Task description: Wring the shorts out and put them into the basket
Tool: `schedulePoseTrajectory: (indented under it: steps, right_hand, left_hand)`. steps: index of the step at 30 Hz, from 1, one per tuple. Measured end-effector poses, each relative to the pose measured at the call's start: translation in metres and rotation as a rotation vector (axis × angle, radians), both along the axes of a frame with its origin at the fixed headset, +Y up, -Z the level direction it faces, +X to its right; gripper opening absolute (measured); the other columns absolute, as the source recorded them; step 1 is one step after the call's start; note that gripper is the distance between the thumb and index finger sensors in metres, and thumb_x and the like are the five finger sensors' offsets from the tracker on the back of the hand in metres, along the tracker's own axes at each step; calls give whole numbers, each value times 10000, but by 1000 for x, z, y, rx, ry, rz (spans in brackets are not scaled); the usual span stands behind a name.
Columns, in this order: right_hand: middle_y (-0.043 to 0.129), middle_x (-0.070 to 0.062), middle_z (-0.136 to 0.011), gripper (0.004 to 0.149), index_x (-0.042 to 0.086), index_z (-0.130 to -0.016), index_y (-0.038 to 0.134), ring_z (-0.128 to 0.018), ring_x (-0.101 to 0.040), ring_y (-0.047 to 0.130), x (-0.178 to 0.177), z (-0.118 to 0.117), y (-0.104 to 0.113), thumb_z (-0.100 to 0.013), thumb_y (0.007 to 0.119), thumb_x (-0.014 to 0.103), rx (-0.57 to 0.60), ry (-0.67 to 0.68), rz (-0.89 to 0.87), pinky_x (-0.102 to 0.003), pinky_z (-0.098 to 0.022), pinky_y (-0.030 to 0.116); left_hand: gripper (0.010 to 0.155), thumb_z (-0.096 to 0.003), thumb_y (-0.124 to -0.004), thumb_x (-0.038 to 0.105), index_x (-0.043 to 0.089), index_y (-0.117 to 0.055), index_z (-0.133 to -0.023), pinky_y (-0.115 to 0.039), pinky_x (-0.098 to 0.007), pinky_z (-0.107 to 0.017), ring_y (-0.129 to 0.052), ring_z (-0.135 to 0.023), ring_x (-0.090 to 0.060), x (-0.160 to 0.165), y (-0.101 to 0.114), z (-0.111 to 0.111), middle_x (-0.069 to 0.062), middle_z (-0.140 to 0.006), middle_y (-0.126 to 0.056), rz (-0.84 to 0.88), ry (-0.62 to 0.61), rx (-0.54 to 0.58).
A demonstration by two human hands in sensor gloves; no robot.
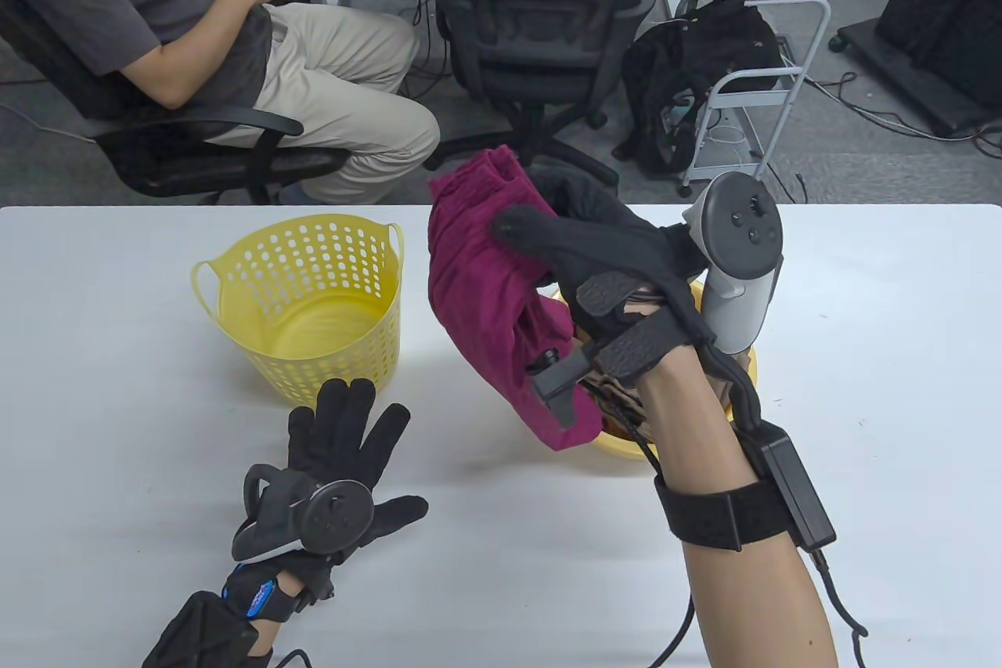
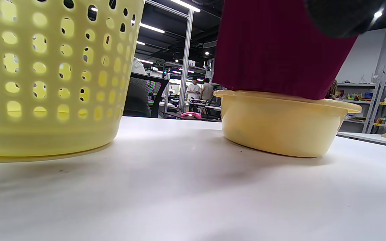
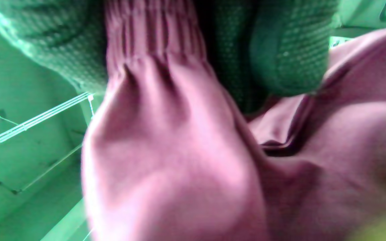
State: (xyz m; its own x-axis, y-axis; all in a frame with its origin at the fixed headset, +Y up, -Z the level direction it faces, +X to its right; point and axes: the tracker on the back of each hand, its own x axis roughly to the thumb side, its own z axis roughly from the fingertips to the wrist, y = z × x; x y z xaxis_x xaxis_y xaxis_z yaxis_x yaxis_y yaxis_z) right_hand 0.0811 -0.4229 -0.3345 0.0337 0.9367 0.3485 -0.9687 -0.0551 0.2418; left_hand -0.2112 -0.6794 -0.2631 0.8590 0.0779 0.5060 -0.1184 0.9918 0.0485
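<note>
The right hand [image 1: 595, 245] is gripping the shorts [image 1: 477, 292] near their gathered waistband, fingers curled round the dark red cloth, and is holding them raised above a yellow basin [image 2: 280, 127]. The lower end of the shorts is hanging down to the basin's rim in the left wrist view. The basin is sitting on the white counter [image 1: 117, 402], toward its middle and right of the basket [image 1: 313, 308]. The basket, yellow with perforated walls, is standing upright nearer the counter's far edge, with nothing visible inside it. The left hand [image 1: 344, 449] is lying flat on the counter just in front of the basket, fingers spread wide, holding nothing.
</note>
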Motion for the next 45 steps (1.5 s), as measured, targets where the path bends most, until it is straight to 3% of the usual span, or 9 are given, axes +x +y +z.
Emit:
schedulePoseTrajectory:
  steps: [18,35,41,45]
  right_hand:
    - [888,-192,-780,647,65,-915,719,-535,-291,1038,-12,5,7,-516,877,549,-2,77,-55,-364,-411,944]
    - [897,-203,-763,648,51,-906,729,-517,-294,1044,-44,11,-2,-512,880,543,-47,239,-105,-368,-395,948]
    - [895,-203,-764,650,47,-907,726,-518,-294,1044,-45,11,-5,-515,876,544,-68,259,-141,-367,-395,948]
    - [895,-201,-765,651,50,-907,724,-520,-293,1043,-47,10,-8,-515,875,548,-66,265,-156,-366,-398,948]
  left_hand:
    - [1149,-443,-670,755,3,-164,-1150,-322,-841,-638,-237,-1079,-715,-6,2,-1,-413,-1202,-155,106,26,-6]
    - [1365,-361,-915,676,-74,-42,-1093,-359,-828,-637,-241,-1051,-743,4,-17,-21,-455,-1157,-112,477,-8,-258]
    - [1351,-340,-979,609,-42,-80,-1110,-367,-824,-646,-256,-1075,-712,7,-22,-35,-414,-1183,-146,625,-43,-362]
    - [1334,-328,-1013,565,-58,-126,-1107,-432,-792,-664,-399,-1087,-680,14,-26,-45,-419,-1176,-247,633,-98,-433]
